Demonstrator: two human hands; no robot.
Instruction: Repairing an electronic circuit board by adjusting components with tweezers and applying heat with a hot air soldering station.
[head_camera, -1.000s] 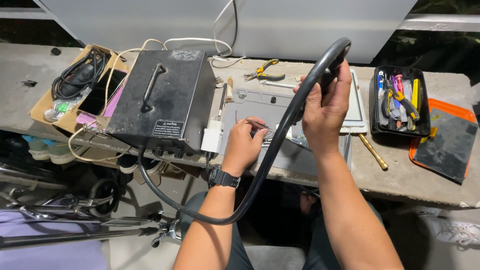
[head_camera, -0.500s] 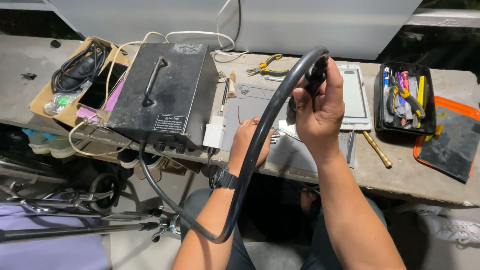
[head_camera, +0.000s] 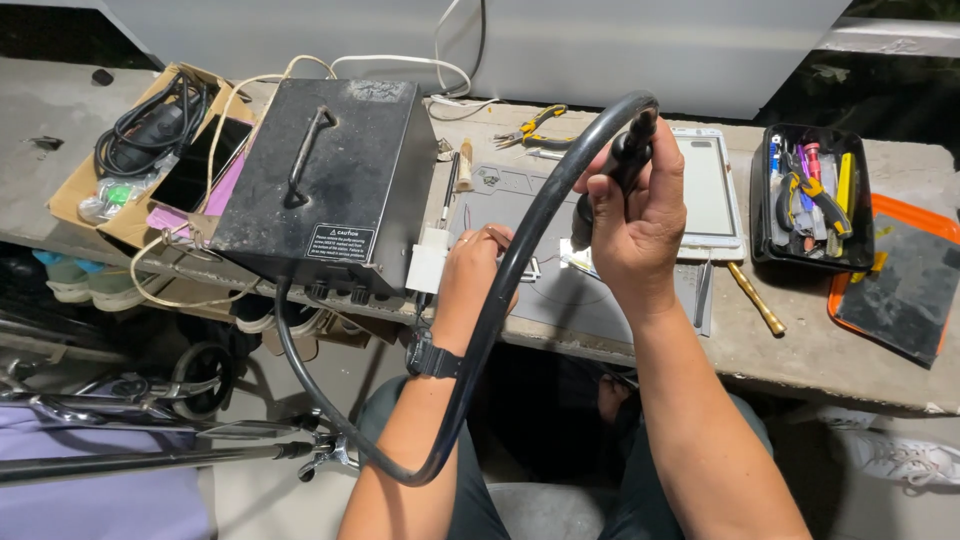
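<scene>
The black hose (head_camera: 500, 290) loops below the desk (head_camera: 800, 350) edge. Left hand (head_camera: 475, 265) grip pinches a thin tool on the grey mat (head_camera: 590, 295). Right hand (head_camera: 635, 215) grip wraps the handpiece (head_camera: 622, 165), raised above the mat. Black box (head_camera: 325, 185) sits left; tool tray (head_camera: 810, 195) far right.

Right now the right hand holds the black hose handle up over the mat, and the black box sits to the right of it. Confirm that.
Not quite. The right hand does hold the hose handle over the mat, but the black box sits to its left, as the head view shows.
</scene>
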